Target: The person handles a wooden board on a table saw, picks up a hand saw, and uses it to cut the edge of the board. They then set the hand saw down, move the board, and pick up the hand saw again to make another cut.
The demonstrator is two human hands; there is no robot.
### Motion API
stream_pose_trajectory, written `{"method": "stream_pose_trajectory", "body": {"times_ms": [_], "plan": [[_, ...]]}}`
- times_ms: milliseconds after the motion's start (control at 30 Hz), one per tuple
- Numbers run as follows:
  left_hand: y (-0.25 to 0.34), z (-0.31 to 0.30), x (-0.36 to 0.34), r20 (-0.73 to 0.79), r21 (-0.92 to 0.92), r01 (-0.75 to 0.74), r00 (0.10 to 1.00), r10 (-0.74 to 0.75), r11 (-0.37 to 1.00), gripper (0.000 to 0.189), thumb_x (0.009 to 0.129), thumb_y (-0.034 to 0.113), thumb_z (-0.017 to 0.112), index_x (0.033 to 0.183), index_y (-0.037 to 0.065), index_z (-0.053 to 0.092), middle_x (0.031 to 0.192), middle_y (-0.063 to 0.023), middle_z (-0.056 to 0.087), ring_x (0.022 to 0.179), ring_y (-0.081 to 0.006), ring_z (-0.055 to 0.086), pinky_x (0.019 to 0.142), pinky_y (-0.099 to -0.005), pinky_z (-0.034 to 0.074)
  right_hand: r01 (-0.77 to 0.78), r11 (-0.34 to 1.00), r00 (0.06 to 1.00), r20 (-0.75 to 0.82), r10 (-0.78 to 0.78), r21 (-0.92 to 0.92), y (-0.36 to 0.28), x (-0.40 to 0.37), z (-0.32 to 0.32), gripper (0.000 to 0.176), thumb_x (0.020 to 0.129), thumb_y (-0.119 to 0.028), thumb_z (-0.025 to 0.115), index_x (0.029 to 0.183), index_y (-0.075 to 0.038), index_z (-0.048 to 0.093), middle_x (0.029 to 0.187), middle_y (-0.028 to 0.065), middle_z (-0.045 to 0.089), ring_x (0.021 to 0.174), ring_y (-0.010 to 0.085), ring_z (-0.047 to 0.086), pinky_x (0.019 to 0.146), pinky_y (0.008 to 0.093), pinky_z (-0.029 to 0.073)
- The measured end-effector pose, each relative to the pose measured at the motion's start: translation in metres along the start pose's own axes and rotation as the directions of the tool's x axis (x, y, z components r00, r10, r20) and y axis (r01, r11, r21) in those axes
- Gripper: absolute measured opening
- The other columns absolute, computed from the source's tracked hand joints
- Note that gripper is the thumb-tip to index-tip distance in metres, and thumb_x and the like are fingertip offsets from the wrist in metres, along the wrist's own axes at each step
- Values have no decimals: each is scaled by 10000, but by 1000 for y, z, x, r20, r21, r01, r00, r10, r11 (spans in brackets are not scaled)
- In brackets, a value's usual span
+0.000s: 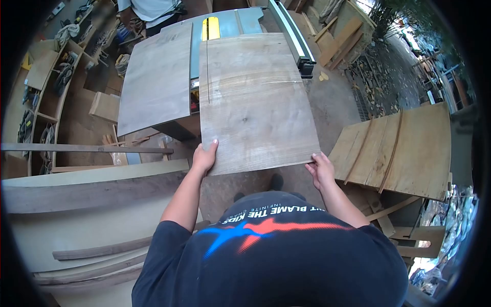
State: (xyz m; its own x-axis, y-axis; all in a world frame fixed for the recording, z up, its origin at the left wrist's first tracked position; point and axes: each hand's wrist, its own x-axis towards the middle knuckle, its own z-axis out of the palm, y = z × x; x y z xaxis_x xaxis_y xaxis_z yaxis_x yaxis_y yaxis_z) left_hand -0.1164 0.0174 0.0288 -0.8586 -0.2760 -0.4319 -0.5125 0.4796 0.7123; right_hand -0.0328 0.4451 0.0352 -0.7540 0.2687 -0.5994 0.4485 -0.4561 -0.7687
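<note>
A wide plywood panel (pixel 255 112) lies partly on a blue table saw (pixel 249 21), its near end reaching out towards my body. My left hand (pixel 204 157) grips the panel's near left corner, thumb on top and fingers hidden beneath. At the near right corner, my right hand (pixel 321 170) pinches the edge. A thin straight cut runs into the panel near its left side, in line with the slot of the yellow insert plate (pixel 210 28). Along the panel's far right side runs the saw's metal fence (pixel 289 31).
A grey side table (pixel 158 77) adjoins the saw on the left. Another person (pixel 156 13) stands beyond it. Long boards (pixel 92 192) are stacked at my left, and a wooden panel with two strips (pixel 396 151) rests at my right. Shelves (pixel 51 97) with tools line the left.
</note>
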Motion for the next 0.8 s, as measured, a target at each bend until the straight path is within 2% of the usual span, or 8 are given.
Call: {"method": "stream_pose_trajectory", "body": {"times_ms": [33, 67, 267, 567, 800], "plan": [[-1, 1, 5, 2, 26, 8, 1000, -8, 1000, 669, 990, 517, 696, 1321, -63, 648, 1283, -243, 719, 1217, -318, 687, 1039, -405, 507, -2, 1000, 1000, -9, 2, -10, -3, 0, 4, 342, 1039, -148, 616, 1375, -87, 598, 1096, 36, 670, 930, 156, 663, 810, 345, 576], [-3, 3, 9, -20, 2, -36, 999, 36, 999, 672, 980, 525, 684, 1254, -88, 664, 1242, -298, 713, 1212, -403, 681, 1031, -445, 507, -3, 1000, 1000, -17, 3, -22, -6, 2, 6, 331, 1036, -146, 617, 1361, -88, 603, 1081, 35, 666, 921, 157, 659, 796, 338, 577], [10, -1, 23, -3, 12, -43, 999, 43, 999, 689, 978, 539, 675, 1258, -90, 668, 1249, -294, 713, 1229, -401, 673, 1037, -438, 505, 1, 1000, 999, -38, -2, -18, -9, 22, 14, 285, 1032, -160, 610, 1308, -90, 627, 1051, 36, 643, 876, 161, 636, 792, 334, 574], [21, 0, 63, 6, 0, -48, 999, 48, 999, 717, 967, 556, 676, 1296, -81, 664, 1295, -295, 696, 1259, -394, 660, 1058, -429, 496, 30, 999, 999, -38, -31, -19, -25, 49, 36, 235, 1038, -195, 613, 1233, -69, 649, 1081, 67, 631, 919, 206, 639, 821, 361, 569], [34, 1, 96, -4, 34, -35, 999, 35, 999, 725, 984, 555, 671, 1316, -89, 660, 1302, -254, 711, 1236, -345, 681, 1047, -402, 504, -2, 1000, 999, -48, 4, 29, -38, 79, 50, 318, 1032, -216, 645, 1298, -43, 633, 1157, 116, 629, 985, 274, 642, 893, 423, 570]]}}
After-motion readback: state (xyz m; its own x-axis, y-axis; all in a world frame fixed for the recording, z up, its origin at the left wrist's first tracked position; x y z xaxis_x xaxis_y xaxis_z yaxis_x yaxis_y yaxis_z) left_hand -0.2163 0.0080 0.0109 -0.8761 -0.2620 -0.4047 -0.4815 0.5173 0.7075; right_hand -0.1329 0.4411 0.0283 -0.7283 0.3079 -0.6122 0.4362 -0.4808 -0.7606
